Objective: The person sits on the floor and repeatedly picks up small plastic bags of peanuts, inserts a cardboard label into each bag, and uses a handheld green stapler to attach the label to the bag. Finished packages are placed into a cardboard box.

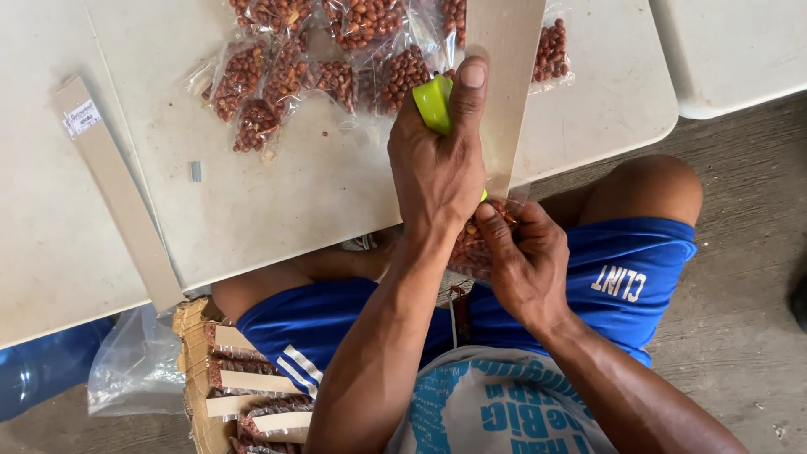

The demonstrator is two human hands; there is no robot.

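My left hand (pixel 437 164) grips a lime-green stapler (pixel 432 102), thumb pressed on top, over a long brown cardboard strip (pixel 504 59) that lies across the table edge. My right hand (pixel 525 256) holds a small clear bag of peanuts (pixel 467 248) against the strip's lower end, at the table's front edge above my lap. Much of the stapler is hidden by my left hand.
Several small clear bags of peanuts (pixel 328 59) lie at the back of the white table (pixel 277 193). A second cardboard strip (pixel 118 189) lies at the left, a small staple bar (pixel 195 171) nearby. A cardboard box with filled strips (pixel 231 387) and a plastic bag (pixel 134 361) sit on the floor.
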